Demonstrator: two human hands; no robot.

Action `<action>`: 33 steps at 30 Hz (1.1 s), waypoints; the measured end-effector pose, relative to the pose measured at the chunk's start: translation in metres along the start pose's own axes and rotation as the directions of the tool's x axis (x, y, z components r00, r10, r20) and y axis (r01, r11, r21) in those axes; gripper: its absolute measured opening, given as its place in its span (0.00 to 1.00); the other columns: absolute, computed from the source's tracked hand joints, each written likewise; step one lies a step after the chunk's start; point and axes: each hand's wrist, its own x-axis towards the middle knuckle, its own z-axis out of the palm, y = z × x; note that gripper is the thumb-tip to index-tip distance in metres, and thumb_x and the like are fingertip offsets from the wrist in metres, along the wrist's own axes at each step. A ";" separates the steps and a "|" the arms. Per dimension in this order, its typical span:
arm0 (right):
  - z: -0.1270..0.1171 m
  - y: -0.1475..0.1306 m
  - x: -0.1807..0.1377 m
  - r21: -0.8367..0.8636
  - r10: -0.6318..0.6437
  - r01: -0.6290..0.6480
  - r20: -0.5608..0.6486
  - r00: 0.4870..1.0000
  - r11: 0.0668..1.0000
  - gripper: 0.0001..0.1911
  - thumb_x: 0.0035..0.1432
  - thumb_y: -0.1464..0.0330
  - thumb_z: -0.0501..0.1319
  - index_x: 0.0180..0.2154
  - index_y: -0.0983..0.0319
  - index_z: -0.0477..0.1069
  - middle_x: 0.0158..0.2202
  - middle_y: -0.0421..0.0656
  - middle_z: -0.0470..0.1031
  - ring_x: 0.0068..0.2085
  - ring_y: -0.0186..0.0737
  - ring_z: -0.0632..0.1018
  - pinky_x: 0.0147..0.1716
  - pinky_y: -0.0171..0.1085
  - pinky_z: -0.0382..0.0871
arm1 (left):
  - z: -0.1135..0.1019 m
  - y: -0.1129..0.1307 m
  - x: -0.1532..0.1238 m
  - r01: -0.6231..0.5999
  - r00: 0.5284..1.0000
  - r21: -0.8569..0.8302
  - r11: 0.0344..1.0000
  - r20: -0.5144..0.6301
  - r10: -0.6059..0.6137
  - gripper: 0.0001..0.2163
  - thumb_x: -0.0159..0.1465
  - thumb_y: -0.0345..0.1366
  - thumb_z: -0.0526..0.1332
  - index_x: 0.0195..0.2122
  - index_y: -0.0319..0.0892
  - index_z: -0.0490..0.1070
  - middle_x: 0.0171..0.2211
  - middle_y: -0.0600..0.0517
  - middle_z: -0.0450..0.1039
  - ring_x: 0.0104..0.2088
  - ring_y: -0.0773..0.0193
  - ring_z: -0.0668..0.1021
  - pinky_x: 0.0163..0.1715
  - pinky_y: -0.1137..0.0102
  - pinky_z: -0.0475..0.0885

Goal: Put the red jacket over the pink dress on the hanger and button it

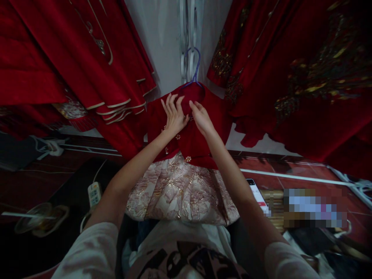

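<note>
A small red dress [190,135] with a pale gold-patterned skirt [180,193] hangs on a purple hanger [195,68] in front of me. My left hand [173,114] lies on the upper chest of the red bodice with its fingers stretched out. My right hand [200,116] is beside it near the collar, fingers pinched at the front fastening. Small round buttons run down the bodice below my hands.
Red embroidered garments [87,69] hang at the left and more gold-embroidered red garments [305,77] at the right. A white power strip [94,193] lies on the dark floor at the left, near a plastic cup [40,219]. A phone [257,193] lies at the right.
</note>
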 end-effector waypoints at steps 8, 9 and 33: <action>-0.039 0.030 -0.019 -0.603 -0.170 -0.042 -0.291 0.942 0.797 0.44 0.62 0.48 0.49 0.62 0.81 0.46 0.60 0.72 0.55 0.64 0.62 0.59 0.60 0.55 0.55 | -0.042 -0.012 0.017 0.213 0.971 0.418 0.883 0.006 -0.238 0.30 0.59 0.29 0.58 0.63 0.36 0.51 0.67 0.35 0.44 0.65 0.42 0.56 0.62 0.50 0.55; -0.052 0.033 -0.018 -0.631 -0.211 -0.017 -0.285 0.935 0.776 0.41 0.63 0.49 0.48 0.61 0.78 0.49 0.59 0.70 0.59 0.62 0.61 0.61 0.58 0.55 0.56 | -0.053 -0.016 0.021 0.233 0.960 0.466 0.854 0.027 -0.277 0.30 0.59 0.29 0.58 0.63 0.37 0.52 0.65 0.34 0.48 0.63 0.42 0.61 0.61 0.51 0.58; -0.129 0.029 0.070 -0.708 -0.237 0.195 0.040 0.971 0.679 0.32 0.65 0.50 0.44 0.53 0.68 0.68 0.53 0.58 0.72 0.56 0.55 0.71 0.56 0.49 0.62 | -0.131 -0.079 0.051 0.314 0.919 0.143 0.939 0.203 -0.339 0.20 0.60 0.52 0.57 0.25 0.38 0.70 0.21 0.52 0.66 0.27 0.67 0.68 0.28 0.74 0.60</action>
